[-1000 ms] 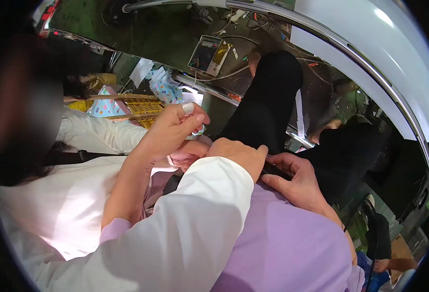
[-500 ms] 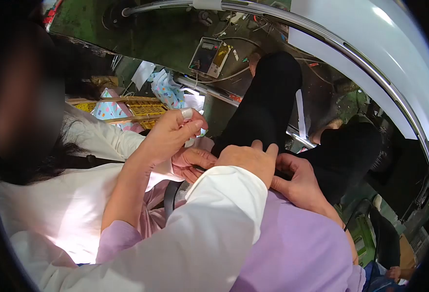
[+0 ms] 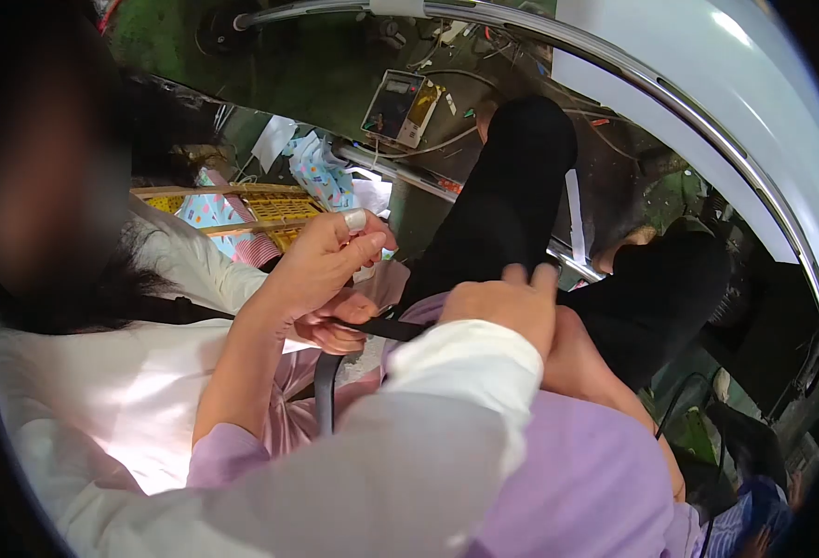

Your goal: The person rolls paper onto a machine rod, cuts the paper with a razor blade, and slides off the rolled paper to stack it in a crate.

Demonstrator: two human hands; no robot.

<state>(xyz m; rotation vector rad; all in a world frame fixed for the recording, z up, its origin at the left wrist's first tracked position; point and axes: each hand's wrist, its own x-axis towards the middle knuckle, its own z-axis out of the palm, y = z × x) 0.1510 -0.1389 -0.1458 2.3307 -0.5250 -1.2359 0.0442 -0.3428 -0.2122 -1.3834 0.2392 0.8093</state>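
Observation:
My left hand [image 3: 326,260] is raised at centre left, with white tape on one finger. Its fingers are curled together; anything between them is too small to make out. My right hand [image 3: 577,358] lies by my lap on the right, its fingers hidden behind a co-worker's hand [image 3: 507,307]. That hand belongs to a white sleeve [image 3: 446,372] crossing over my purple shirt [image 3: 586,465]. Just below my left hand, the co-worker's other hand [image 3: 339,321] holds a black strap [image 3: 391,328], which runs towards the white cuff.
A co-worker in white [image 3: 121,391] sits close at left. Beyond are a yellow basket [image 3: 274,206] with patterned cloth [image 3: 321,172], a meter box [image 3: 395,107] and my black-trousered leg [image 3: 512,186]. A curved metal rail [image 3: 651,79] edges a white surface [image 3: 744,121]. Another person is partly visible lower right.
The co-worker's sleeved hand has moved right, over my right hand, whose fingers are now covered. More black strap shows between the co-worker's hands. My left hand has barely moved.

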